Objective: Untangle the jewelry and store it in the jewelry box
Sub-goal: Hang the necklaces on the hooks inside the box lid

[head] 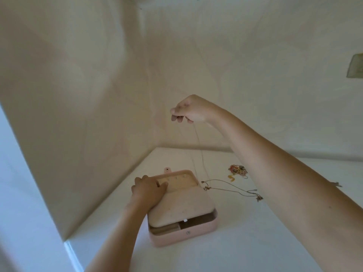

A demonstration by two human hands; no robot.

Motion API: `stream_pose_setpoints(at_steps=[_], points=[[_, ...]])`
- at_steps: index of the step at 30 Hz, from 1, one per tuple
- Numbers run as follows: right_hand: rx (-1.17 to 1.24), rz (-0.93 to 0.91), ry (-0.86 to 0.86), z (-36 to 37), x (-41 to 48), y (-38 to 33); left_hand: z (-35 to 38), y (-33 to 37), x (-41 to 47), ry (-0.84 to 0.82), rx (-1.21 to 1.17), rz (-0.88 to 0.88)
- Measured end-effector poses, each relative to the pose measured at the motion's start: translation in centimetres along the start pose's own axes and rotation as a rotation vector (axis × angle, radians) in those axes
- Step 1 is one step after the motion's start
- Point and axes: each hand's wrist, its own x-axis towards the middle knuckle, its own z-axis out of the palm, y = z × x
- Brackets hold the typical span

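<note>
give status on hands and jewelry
Right hand pinching thin chain aloft. Left hand resting on jewelry box. Tangled pile on table, beyond box.

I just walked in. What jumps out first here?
The right hand, raised mid-frame, pinches a thin chain that dangles below it. Lower down, the left hand rests on the open pink box. A colourful tangle lies right of the box.

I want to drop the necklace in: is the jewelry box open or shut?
Open: the jewelry box has its lid back under the left hand; compartments show.
</note>
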Motion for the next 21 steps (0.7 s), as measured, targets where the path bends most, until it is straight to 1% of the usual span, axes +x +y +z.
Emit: stream_pose_setpoints(at_steps=[2,4,10,13,18,21], points=[[-0.009,-0.056,-0.002,0.2,0.5,-0.3,0.0,0.1,-0.3,0.034,-0.075,-0.003],[-0.049,-0.111,-0.003,0.4,1.1,-0.8,0.0,0.2,-0.5,0.110,-0.147,0.025],[-0.062,-0.180,0.052,0.5,2.6,-2.1,1.0,0.8,-0.2,0.397,-0.256,0.214],[-0.040,-0.169,0.069,0.8,3.4,-2.2,1.1,0.8,0.0,0.416,-0.281,0.238],[-0.118,-0.154,0.041,1.2,4.1,-2.2,1.0,0.8,0.0,0.432,-0.310,0.265],[-0.139,-0.175,0.068,1.3,4.2,-2.3,1.3,0.6,0.3,0.394,-0.324,0.256]])
